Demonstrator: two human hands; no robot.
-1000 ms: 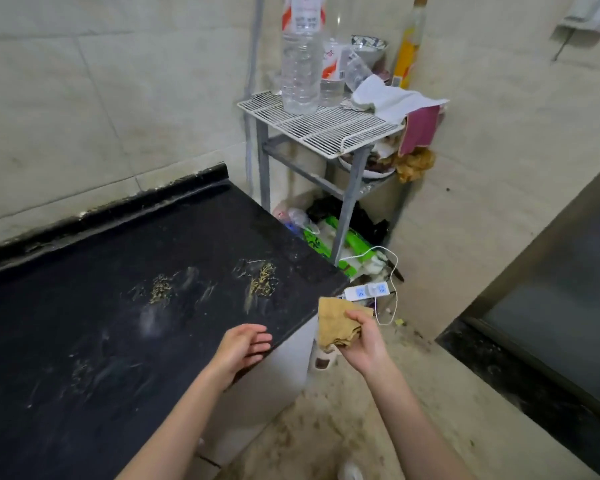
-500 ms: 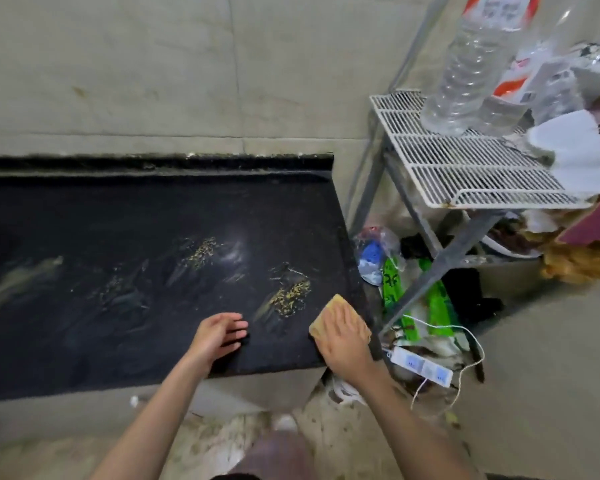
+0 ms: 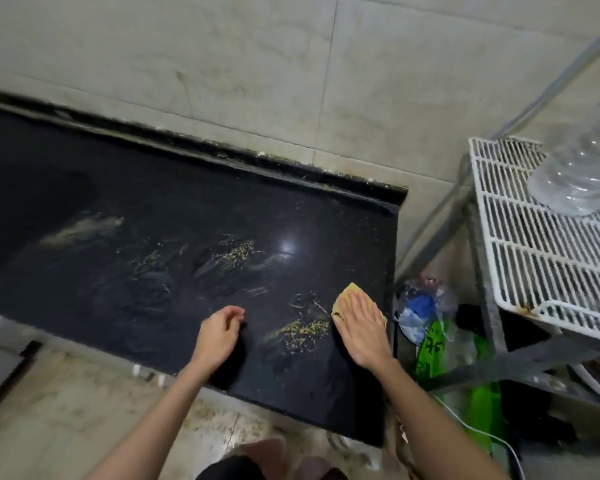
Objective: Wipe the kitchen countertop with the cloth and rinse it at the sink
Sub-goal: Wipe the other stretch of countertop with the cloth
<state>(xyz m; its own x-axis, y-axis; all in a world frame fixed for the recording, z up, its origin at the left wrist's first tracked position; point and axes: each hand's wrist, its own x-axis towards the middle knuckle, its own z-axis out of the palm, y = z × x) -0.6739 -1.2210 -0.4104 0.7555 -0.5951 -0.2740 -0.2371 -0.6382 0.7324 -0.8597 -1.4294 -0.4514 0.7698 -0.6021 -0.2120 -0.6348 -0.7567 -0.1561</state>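
The right hand (image 3: pixel 362 329) lies flat with straight fingers, pressing the small yellow-brown cloth (image 3: pixel 347 295) down on the shiny black stone counter (image 3: pixel 153 202) near its right edge. Yellow crumbs (image 3: pixel 302 332) sit just beside it. The left hand (image 3: pixel 219 332) hovers nearby, fingers loosely curled, holding nothing.

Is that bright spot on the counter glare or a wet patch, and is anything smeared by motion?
Head view: the white spot on the countertop reads as lamp glare; the plastic bottle on the wire rack is blurred; the cloth under the right hand stays fairly sharp; straight edges bow from the wide-angle lens.
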